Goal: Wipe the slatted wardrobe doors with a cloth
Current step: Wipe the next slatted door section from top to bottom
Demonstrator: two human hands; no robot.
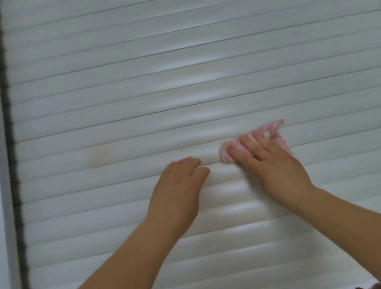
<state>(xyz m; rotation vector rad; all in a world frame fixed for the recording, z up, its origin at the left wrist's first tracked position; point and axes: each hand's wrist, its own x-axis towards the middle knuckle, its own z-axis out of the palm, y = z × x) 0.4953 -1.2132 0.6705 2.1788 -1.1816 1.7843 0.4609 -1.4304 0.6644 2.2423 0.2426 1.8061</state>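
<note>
Our right hand (275,164) presses a pink-checked cloth (272,131) flat against the white slatted door (175,73) with straight fingers; just left of the cloth, our left hand (178,189) rests on the slats, fingers together.

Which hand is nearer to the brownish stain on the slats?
Left. The left hand rests on the slats just right of and below the stain; the right hand, pressing the cloth, is farther right.
</note>
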